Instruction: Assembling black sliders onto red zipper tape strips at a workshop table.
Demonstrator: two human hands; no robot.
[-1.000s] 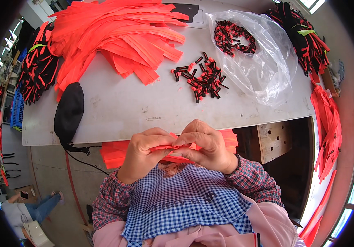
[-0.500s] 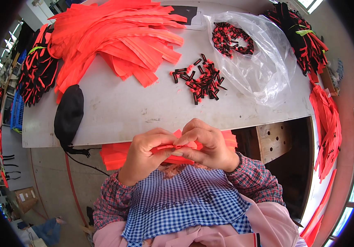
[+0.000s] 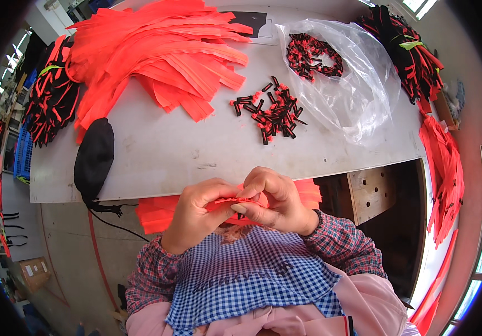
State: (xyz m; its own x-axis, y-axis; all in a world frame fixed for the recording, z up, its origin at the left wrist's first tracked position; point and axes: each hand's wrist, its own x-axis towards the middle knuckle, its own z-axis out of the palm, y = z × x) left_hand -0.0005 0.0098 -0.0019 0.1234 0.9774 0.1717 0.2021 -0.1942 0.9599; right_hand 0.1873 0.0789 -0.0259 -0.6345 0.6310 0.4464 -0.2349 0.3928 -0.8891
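Close together in front of my chest, both hands pinch an orange-red zipper strip (image 3: 232,200). My left hand (image 3: 196,210) is closed, with the strip between its thumb and fingers. My right hand (image 3: 280,199) also grips it, thumb and forefinger meeting beside the left fingertips. A small black piece (image 3: 240,215) shows just under the right thumb; its kind is mostly hidden. Below the hands, more orange-red strips (image 3: 152,215) lie stacked at the table's front edge. Farther off on the table is a loose heap of small black-and-red tabs (image 3: 274,115).
A large pile of orange-red strips (image 3: 157,61) covers the table's far left. A black pouch with a cord (image 3: 95,151) hangs over the front left edge. At the right lie a clear plastic bag (image 3: 364,106) holding more tabs and a tied black-and-red bundle (image 3: 412,59).
My right fingers have shifted slightly down and curled against the strip. The small black piece now shows beneath the right thumb. My left hand has barely moved.
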